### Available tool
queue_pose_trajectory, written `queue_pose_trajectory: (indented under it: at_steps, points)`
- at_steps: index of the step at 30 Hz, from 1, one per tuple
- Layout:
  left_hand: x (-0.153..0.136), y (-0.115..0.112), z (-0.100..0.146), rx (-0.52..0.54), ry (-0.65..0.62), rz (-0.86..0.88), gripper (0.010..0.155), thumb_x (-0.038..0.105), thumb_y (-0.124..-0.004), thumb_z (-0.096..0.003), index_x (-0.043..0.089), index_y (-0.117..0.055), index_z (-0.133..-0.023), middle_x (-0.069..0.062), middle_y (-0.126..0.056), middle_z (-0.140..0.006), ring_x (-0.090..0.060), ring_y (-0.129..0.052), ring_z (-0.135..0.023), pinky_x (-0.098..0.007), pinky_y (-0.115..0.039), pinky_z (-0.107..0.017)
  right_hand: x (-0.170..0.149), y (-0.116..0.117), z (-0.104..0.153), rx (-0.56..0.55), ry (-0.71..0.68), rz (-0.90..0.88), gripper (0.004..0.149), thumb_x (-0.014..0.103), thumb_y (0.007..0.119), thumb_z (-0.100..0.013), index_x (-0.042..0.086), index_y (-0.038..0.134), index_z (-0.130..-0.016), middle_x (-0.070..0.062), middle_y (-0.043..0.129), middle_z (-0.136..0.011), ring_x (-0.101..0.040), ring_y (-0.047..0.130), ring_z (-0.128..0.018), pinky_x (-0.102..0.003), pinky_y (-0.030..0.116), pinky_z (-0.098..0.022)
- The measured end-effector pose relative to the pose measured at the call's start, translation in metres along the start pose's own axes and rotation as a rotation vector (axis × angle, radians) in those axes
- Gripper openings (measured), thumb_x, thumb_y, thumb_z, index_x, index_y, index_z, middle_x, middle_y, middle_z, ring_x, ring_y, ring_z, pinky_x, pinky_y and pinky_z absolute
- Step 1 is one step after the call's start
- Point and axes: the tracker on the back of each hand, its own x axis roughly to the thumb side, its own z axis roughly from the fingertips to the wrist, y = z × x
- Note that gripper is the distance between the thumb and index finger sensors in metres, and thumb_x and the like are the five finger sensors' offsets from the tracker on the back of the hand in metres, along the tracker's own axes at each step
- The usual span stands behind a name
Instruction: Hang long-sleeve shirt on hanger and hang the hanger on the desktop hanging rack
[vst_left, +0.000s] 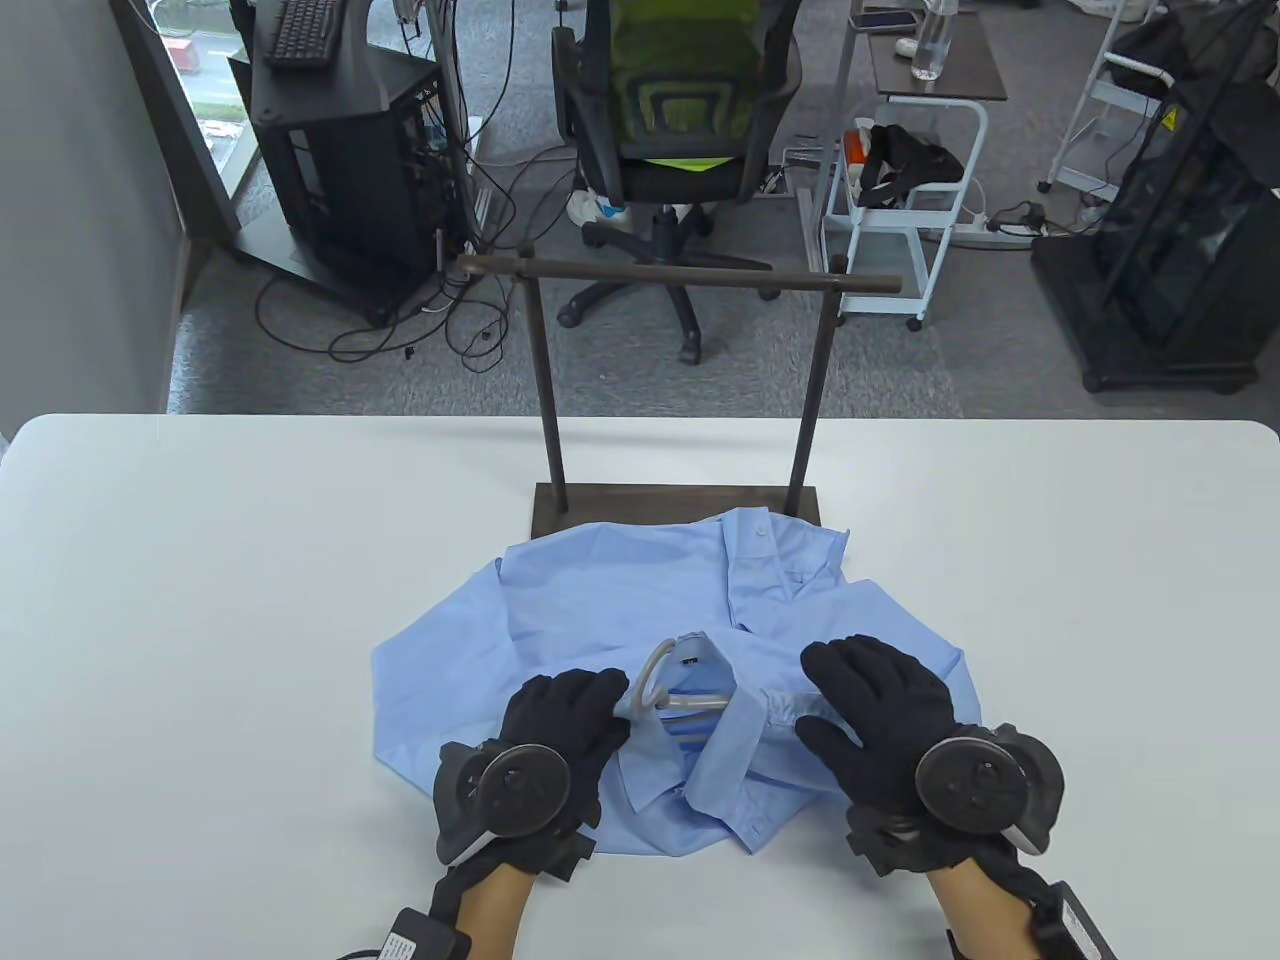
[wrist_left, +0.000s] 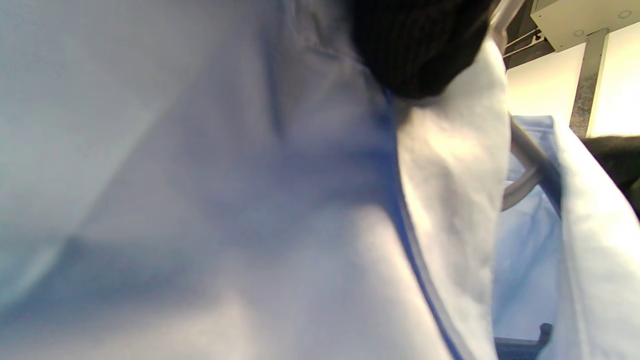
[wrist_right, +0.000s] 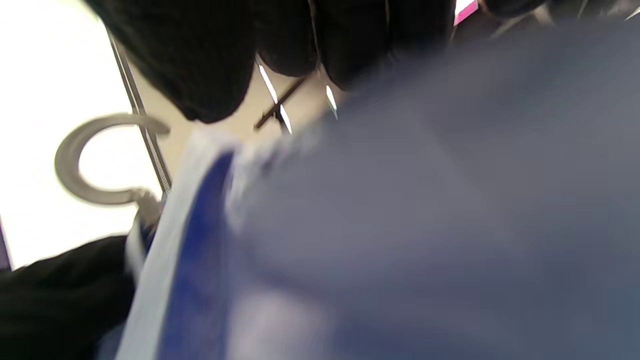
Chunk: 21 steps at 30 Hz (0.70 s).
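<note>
A light blue long-sleeve shirt (vst_left: 620, 590) lies crumpled on the white table (vst_left: 200, 600), collar toward me. A grey hanger (vst_left: 652, 672) sits inside the collar with its hook sticking out; the rest is hidden by fabric. My left hand (vst_left: 600, 705) grips the collar's left side beside the hook. My right hand (vst_left: 830, 700) holds the right shoulder fabric between thumb and fingers. The left wrist view shows a gloved finger (wrist_left: 415, 50) on the collar (wrist_left: 450, 175) and part of the hanger (wrist_left: 520, 190). In the blurred right wrist view the hook (wrist_right: 75, 165) shows beside the shirt (wrist_right: 425, 225).
The dark metal hanging rack (vst_left: 680, 272) stands at the table's far middle, its base (vst_left: 600, 505) touching the shirt's far edge. Bare table lies left and right of the shirt. Beyond the table are an office chair (vst_left: 680, 110), a computer stand and carts.
</note>
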Motion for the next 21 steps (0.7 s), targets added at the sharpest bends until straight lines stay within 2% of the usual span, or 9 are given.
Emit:
queue_pose_trajectory:
  at_steps: [2, 4, 7, 10, 14, 18, 21]
  points:
    - [0.002, 0.001, 0.0, 0.002, -0.011, 0.006, 0.055, 0.043, -0.082, -0.0412, 0.024, -0.079, -0.093, -0.003, -0.084, -0.087, -0.024, -0.098, -0.065, -0.059, -0.073, -0.066, 0.0, 0.014, -0.003, 0.02, -0.005, 0.004, 0.064, 0.043, 0.093, -0.038, 0.026, 0.075, -0.097, -0.012, 0.08, -0.091, -0.043, 0.08, -0.085, -0.069, 0.055, -0.065]
    - [0.004, 0.002, 0.0, -0.006, -0.032, -0.031, 0.056, 0.043, -0.083, -0.0406, 0.024, -0.079, -0.093, -0.003, -0.084, -0.087, -0.024, -0.098, -0.066, -0.059, -0.072, -0.066, 0.002, 0.024, -0.004, 0.008, -0.025, 0.077, 0.06, 0.043, 0.093, -0.038, 0.026, 0.079, -0.093, -0.009, 0.087, -0.081, -0.038, 0.089, -0.075, -0.065, 0.063, -0.063]
    - [0.003, 0.005, -0.001, -0.015, -0.04, -0.102, 0.057, 0.045, -0.083, -0.0403, 0.026, -0.078, -0.094, -0.003, -0.082, -0.09, -0.024, -0.098, -0.07, -0.06, -0.071, -0.067, 0.0, 0.024, -0.006, -0.036, -0.016, 0.084, 0.051, 0.04, 0.093, -0.038, 0.026, 0.087, -0.086, -0.007, 0.093, -0.069, -0.034, 0.095, -0.061, -0.06, 0.071, -0.058]
    - [-0.006, 0.013, 0.002, 0.011, 0.0, -0.13, 0.062, 0.048, -0.084, -0.0388, 0.027, -0.076, -0.097, -0.004, -0.077, -0.098, -0.027, -0.094, -0.081, -0.062, -0.067, -0.068, -0.007, 0.016, -0.006, -0.075, 0.031, 0.079, 0.05, 0.038, 0.094, -0.037, 0.026, 0.088, -0.085, -0.007, 0.093, -0.069, -0.034, 0.095, -0.06, -0.06, 0.071, -0.057]
    - [-0.017, 0.028, 0.006, 0.073, 0.052, -0.032, 0.072, 0.055, -0.083, -0.0362, 0.026, -0.071, -0.101, -0.006, -0.069, -0.106, -0.033, -0.084, -0.094, -0.067, -0.059, -0.07, -0.008, 0.007, -0.009, -0.116, 0.072, 0.094, 0.05, 0.038, 0.094, -0.037, 0.026, 0.088, -0.085, -0.008, 0.093, -0.068, -0.035, 0.095, -0.06, -0.061, 0.07, -0.057]
    - [-0.017, 0.043, 0.011, 0.184, 0.06, -0.001, 0.072, 0.057, -0.08, -0.0383, 0.025, -0.07, -0.102, -0.007, -0.069, -0.107, -0.033, -0.082, -0.094, -0.066, -0.058, -0.071, -0.004, -0.002, -0.021, -0.164, 0.096, 0.114, 0.048, 0.038, 0.094, -0.037, 0.026, 0.089, -0.084, -0.008, 0.093, -0.069, -0.035, 0.095, -0.061, -0.061, 0.07, -0.058]
    - [-0.015, 0.049, 0.012, 0.223, 0.052, -0.002, 0.061, 0.056, -0.078, -0.0402, 0.025, -0.078, -0.092, -0.007, -0.078, -0.096, -0.031, -0.089, -0.084, -0.065, -0.062, -0.069, 0.003, -0.015, -0.04, -0.214, 0.105, 0.125, 0.048, 0.037, 0.094, -0.038, 0.026, 0.09, -0.084, -0.008, 0.093, -0.07, -0.036, 0.094, -0.063, -0.062, 0.068, -0.059]
